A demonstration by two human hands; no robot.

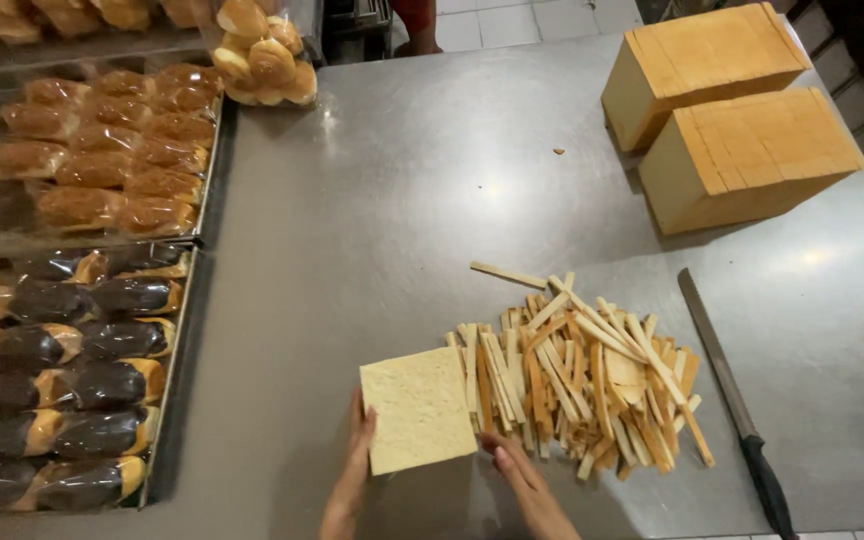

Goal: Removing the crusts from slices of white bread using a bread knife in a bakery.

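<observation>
A pale square stack of crustless bread slices (418, 408) lies on the steel table (382, 230) near its front edge. My left hand (354, 462) rests flat against the stack's left side. Fingers of my right hand (518, 472) touch the stack's lower right corner. Neither hand grips anything. Just right of the stack sits a pile of cut bread crust strips (580, 378).
A long black-handled bread knife (732, 400) lies at the right of the crusts. Two sliced loaves (732, 110) stand at the back right. Trays of wrapped buns (102, 150) and chocolate-topped rolls (62, 380) line the left, with a bag of rolls (264, 55) behind.
</observation>
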